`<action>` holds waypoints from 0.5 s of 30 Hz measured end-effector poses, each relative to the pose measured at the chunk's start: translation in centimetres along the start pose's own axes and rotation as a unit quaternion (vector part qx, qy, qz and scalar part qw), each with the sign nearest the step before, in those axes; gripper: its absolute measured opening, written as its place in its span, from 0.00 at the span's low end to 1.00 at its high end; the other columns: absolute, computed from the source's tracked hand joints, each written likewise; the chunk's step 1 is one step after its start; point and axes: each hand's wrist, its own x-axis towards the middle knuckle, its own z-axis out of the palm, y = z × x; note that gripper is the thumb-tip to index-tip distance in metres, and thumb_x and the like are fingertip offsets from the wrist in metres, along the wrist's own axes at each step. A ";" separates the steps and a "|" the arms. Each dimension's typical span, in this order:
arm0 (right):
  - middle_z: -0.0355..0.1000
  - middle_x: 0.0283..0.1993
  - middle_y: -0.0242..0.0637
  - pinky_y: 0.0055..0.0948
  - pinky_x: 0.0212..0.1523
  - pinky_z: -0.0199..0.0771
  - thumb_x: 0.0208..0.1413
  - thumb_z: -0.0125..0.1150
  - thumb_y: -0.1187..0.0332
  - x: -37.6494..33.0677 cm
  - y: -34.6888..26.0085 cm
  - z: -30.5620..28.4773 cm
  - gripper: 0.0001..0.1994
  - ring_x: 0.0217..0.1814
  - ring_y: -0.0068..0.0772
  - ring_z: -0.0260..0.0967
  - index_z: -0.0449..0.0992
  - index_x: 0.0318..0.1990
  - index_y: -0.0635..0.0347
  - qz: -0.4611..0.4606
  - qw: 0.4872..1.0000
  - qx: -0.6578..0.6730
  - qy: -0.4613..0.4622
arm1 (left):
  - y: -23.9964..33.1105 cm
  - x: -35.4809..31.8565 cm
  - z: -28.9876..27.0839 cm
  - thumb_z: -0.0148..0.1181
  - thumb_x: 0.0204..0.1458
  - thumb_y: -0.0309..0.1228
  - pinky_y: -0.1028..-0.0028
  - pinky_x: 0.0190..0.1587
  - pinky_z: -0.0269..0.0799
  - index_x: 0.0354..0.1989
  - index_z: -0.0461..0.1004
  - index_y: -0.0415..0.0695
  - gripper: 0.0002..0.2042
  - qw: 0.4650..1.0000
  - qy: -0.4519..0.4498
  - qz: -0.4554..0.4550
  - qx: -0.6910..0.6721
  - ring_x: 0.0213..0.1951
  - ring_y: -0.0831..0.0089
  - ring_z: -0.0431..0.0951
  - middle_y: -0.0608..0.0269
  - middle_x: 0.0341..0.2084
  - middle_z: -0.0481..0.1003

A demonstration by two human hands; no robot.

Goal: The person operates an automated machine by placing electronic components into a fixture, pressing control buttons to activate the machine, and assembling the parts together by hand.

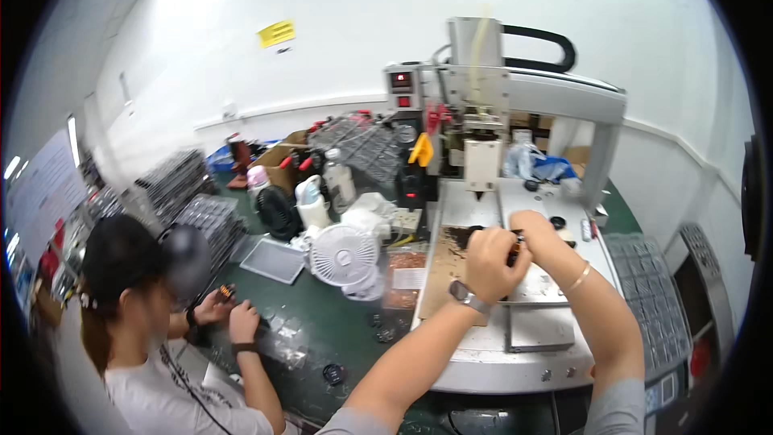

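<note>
Left hand (491,262) closes around a dark-and-orange part (514,250); right hand (535,229) beside it (can't tell its grip).

I read passage between the left forearm (427,344) and right forearm (609,318); the tool head (482,165) (tip down) obstructs rearward travel, the white fan (345,256) leftward.

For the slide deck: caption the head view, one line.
Both hands meet at a small part over the bed of a gantry machine.
</note>
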 end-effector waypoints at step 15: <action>0.65 0.44 0.38 0.41 0.54 0.63 0.52 0.56 0.63 1.2 1.1 4.5 0.13 0.50 0.44 0.64 0.75 0.42 0.56 0.054 0.991 0.002 0.121 | -0.4 -1.5 2.0 0.54 0.55 0.27 0.57 0.56 0.64 0.41 0.61 0.33 0.12 0.992 0.030 -0.030 -0.115 0.52 0.40 0.66 0.36 0.55 0.63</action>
